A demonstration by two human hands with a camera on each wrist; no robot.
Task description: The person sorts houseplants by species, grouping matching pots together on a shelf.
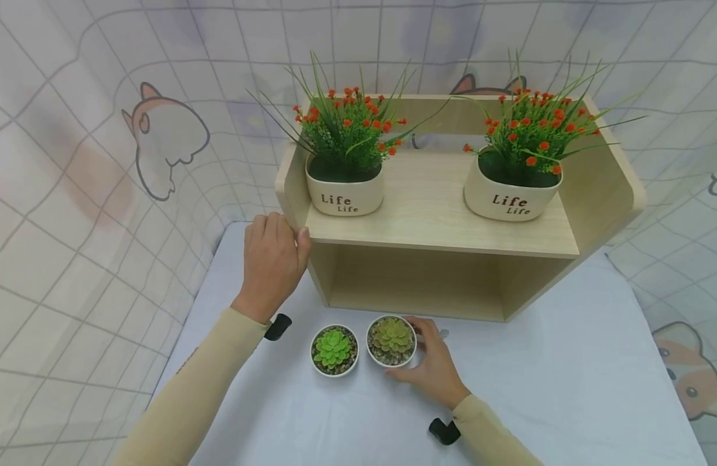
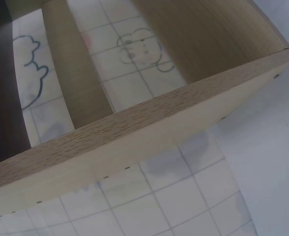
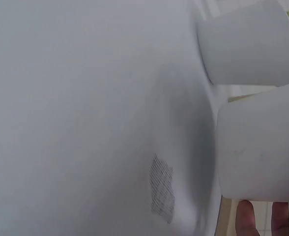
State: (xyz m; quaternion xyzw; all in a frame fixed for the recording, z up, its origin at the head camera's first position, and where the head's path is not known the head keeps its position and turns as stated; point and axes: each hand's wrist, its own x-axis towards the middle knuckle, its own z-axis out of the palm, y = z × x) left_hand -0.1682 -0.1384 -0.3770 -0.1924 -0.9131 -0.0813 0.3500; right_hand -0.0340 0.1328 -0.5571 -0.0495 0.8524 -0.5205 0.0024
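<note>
My right hand [image 1: 431, 366] grips a small white pot with a dull green succulent [image 1: 392, 336], thumb on the near side and fingers round the far right. In the right wrist view this white pot [image 3: 262, 147] fills the right side, with fingertips [image 3: 245, 216] showing below it. Just left of it stands a second white pot with a bright green succulent [image 1: 333, 350], untouched. My left hand [image 1: 274, 262] holds the front edge of the left side panel of a light wooden shelf [image 1: 440, 236]. Only that panel [image 2: 134, 123] shows clearly in the left wrist view.
On the shelf's upper board stand two oval white planters with grass and red flowers, a left one [image 1: 345, 196] and a right one [image 1: 510, 197]. Below is an open compartment [image 1: 417, 278]. A white cloth [image 1: 545, 388] covers the table; a patterned curtain [image 1: 131, 259] hangs around it.
</note>
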